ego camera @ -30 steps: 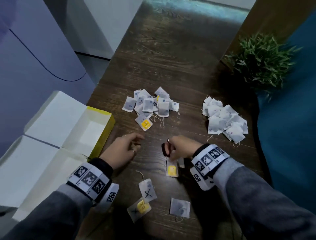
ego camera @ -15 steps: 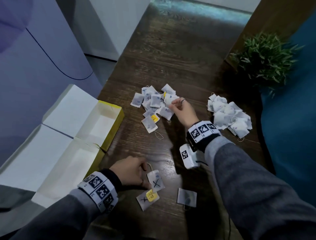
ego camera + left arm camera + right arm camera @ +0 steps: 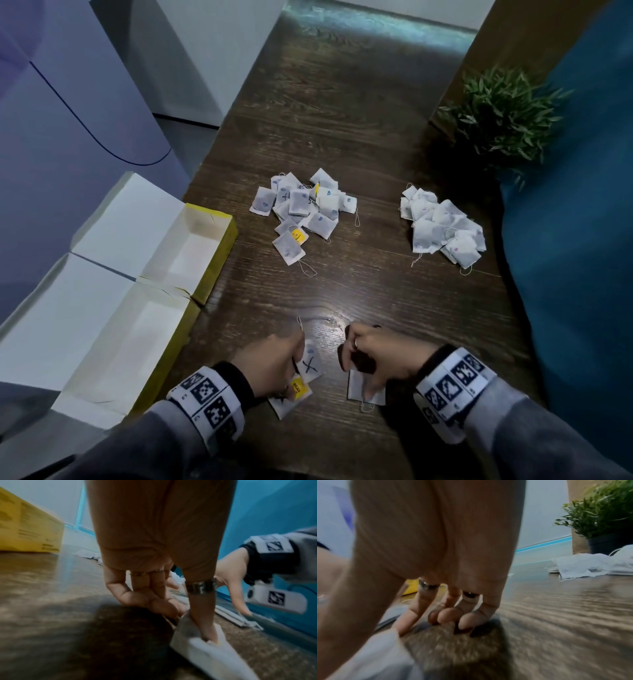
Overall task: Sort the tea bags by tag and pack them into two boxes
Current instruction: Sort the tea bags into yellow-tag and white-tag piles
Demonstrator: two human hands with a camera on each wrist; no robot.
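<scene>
**Hands low at the near edge of the table, each on a tea bag**

Fingers of the left hand [image 3: 270,365] are curled down onto a small cluster of tea bags at the near edge of the table [image 3: 359,120]; the thumb and fingertips pinch the X-marked tea bag [image 3: 311,366], a white sachet with a black hand-drawn X and a small blue mark near its top; just under it lies a second tea bag [image 3: 282,406] with a yellow tag [image 3: 298,389] bearing dark print too small to read; in the left wrist view the thumb presses into the bag's raised edge [image 3: 188,630]. Beside it, slightly apart, the right hand [image 3: 380,356] curls over a plain tea bag [image 3: 363,394], thumb and forefinger nipping its upper edge while the other fingertips rest on the wood; rings show on both hands; both wrists wear bands printed with black-and-white square codes.

Farther up the table sits the middle pile [image 3: 305,209] of tea bags, several with blue handwritten marks, one with a black cross, one with a yellow tag; well to its right lies the right pile [image 3: 443,229], all white with faint blue marks; strings trail from both.

At the left edge stand two open boxes [image 3: 191,250], yellow outside and white inside, with nothing visible inside them; the print on the yellow side is blurred. A green plant [image 3: 503,113] stands at the far right corner.
</scene>
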